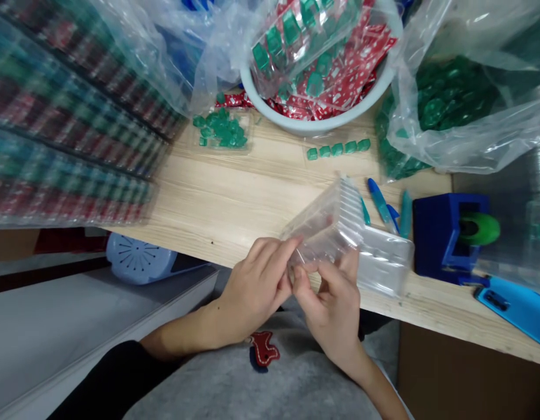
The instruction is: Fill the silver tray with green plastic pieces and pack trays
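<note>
Near the table's front edge, both hands are on a stack of clear plastic trays (329, 224), tilted with its ridged side facing right. My left hand (261, 280) has its fingers closed on the stack's near left corner. With thumb and fingers my right hand (333, 300) pinches the near edge. Part of each hand's grip is hidden by the other fingers and the see-through plastic. Right beside the stack lies another clear plastic tray (386, 259), flat on the wooden table (209, 189).
A white basin (316, 122) holds red patterned packets and green pieces. Green pieces fill a small tray (221, 128) and a plastic bag (453, 111). Filled packs (69, 134) are stacked at left. A blue pen (379, 201), tape dispenser (447, 233) and blue phone (515, 309) lie right.
</note>
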A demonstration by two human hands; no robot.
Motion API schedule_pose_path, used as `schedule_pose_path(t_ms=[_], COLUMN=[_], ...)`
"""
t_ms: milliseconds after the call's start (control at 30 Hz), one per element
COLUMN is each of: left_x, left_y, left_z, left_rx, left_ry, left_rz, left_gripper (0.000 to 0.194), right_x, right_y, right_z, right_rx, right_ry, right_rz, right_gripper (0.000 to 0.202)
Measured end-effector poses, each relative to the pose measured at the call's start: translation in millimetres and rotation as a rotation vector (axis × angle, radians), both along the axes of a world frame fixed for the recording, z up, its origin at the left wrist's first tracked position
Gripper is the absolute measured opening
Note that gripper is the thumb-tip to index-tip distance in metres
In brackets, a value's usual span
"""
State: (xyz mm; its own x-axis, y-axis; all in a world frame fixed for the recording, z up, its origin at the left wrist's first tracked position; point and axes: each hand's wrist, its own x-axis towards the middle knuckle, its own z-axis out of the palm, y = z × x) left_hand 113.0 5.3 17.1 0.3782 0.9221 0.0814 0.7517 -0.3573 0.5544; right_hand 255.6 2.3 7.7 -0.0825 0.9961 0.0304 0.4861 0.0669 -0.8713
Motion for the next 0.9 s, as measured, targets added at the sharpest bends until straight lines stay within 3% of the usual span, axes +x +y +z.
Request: schedule_pose_path(t_ms=[200, 233, 367, 400, 533, 733, 900], left_x=[-2.1, -5.3, -23.4, -26.2, -21.4, -2.9, -1.2], left_y=[3.5, 5.0, 14.7, 16.6, 16.9, 9.3, 5.9], left_z=[-2.1, -4.0, -8.8, -8.4, -2.9, -1.2, -7.4], left_rx=[0.023, 0.039, 0.165, 0.147, -0.004, 0.147, 0.224], left_ry=[-0.145, -0.167, -0.135, -0.133, -0.264, -0.218, -0.201], left_rz=[0.019, 0.073, 0.538, 0.566, 0.333, 0.113, 0.041], left_gripper=[0.038, 0.036, 0.029, 0.028, 0.030, 0.033, 0.036], right_x=[-1.7, 0.3, 15.3, 18.7, 19.8, 2.2, 0.5], right_y=[3.2, 2.9, -0.7, -1.4, 1.5, 11.6, 13.1], right_z=[1.0, 0.0, -1.1, 0.2, 8.0, 6.8, 6.8], right_rx=[0.079, 0.077, 0.024, 0.015, 0.040, 0.023, 0.031], right_ry=[0.018, 0.056, 0.227, 0.247, 0.270, 0.292, 0.232], right_rz=[-0.038, -0.053, -0.168, -0.163, -0.049, -0.065, -0.093], right_gripper=[0.017, 0.017, 0.018, 0.017, 0.015, 0.009, 0.001])
